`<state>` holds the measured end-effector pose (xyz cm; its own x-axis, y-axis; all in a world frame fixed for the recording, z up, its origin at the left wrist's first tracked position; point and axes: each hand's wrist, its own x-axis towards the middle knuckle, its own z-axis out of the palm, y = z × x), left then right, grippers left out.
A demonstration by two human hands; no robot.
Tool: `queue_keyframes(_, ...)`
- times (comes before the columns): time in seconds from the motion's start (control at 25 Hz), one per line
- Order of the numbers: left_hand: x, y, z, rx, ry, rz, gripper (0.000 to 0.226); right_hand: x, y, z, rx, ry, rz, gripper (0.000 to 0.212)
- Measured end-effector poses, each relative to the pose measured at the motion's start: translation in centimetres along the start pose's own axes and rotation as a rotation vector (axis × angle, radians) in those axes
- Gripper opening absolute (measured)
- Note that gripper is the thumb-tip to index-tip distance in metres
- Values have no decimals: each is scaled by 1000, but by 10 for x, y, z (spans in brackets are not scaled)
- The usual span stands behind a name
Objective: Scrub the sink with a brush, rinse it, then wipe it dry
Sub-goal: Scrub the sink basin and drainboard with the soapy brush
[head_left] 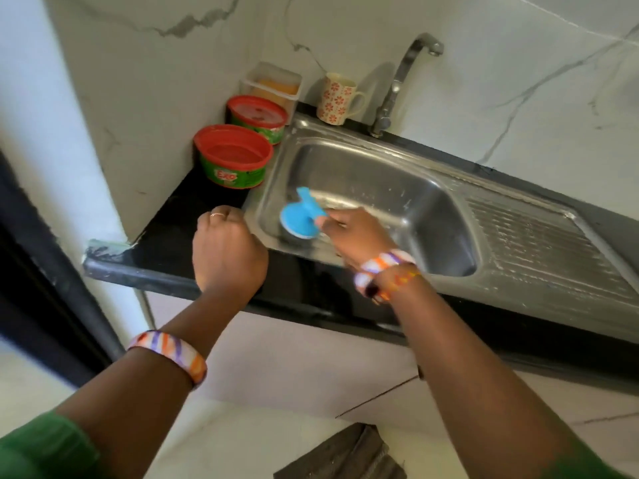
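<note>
- While the right hand reaches down into the steel sink, its fingers are curled round the handle of a blue brush — a closed grip on the brush, with the round blue head turned toward the camera.
- The brush sits low in the basin, against the near left wall, just below the rim; the bristles are blurred and hard to make out.
- The left hand is balled into a fist with nothing in it, resting at the edge of the black worktop just beside the sink's left rim; a ring shows on one finger.
- Both arms wear striped orange, purple and white bangles, one at the left forearm, one at the right wrist.
- White streaks and specks lie across the basin's far wall and floor.
- The ribbed draining board stretches off to the right of the basin.
- A metal tap rises behind the sink, spout turned right.
- Left of the sink stand two green tubs with red tops — the nearer tub and the farther tub behind it.
- A clear plastic box stands in the corner, and a flowered mug sits at the sink's back edge.
- A dark cloth shows at the bottom of the view.
</note>
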<state>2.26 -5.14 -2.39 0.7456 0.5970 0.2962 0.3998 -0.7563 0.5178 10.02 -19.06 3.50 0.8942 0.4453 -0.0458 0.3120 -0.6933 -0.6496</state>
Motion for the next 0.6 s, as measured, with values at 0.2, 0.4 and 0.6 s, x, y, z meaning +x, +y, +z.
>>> queue_keyframes(0.2, 2, 3, 0, 19, -36, -19, 38, 33, -7, 17, 179, -10, 52, 20)
queue_keyframes(0.4, -1, 3, -4, 11, -85, -13, 46, 26, -8, -12, 292, -194, 268, 14)
queue_keyframes(0.6, 2, 5, -5, 3, -97, -36, 48, 33, -18, 7, 381, -193, 204, 21)
